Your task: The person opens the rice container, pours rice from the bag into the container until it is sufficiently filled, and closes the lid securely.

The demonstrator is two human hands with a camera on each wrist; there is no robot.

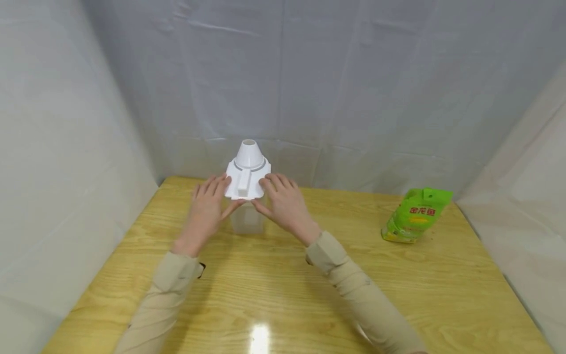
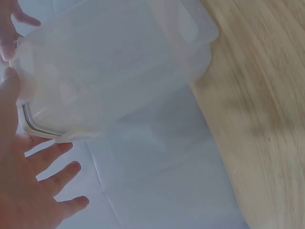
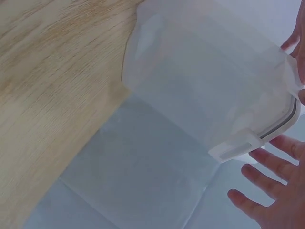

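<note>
head view: i see both hands on the white lid (image 1: 247,179) of a clear tub (image 1: 246,220) that stands near the far edge of the worktop (image 1: 283,295), left of its middle. the lid sits on the tub's top and carries a cone spout (image 1: 247,153) pointing up. my left hand (image 1: 208,209) lies along the lid's left side, fingers straight and spread, the thumb reaching under the near edge. my right hand (image 1: 283,204) mirrors it on the right side, fingers straight, thumb toward the near corner. neither hand is curled round anything. in the left wrist view the tub (image 2: 114,67) fills the top and the spread fingers (image 2: 55,179) show below it. a green bag (image 1: 416,215) stands well apart to the right, near the back cloth (image 1: 336,73).
</note>
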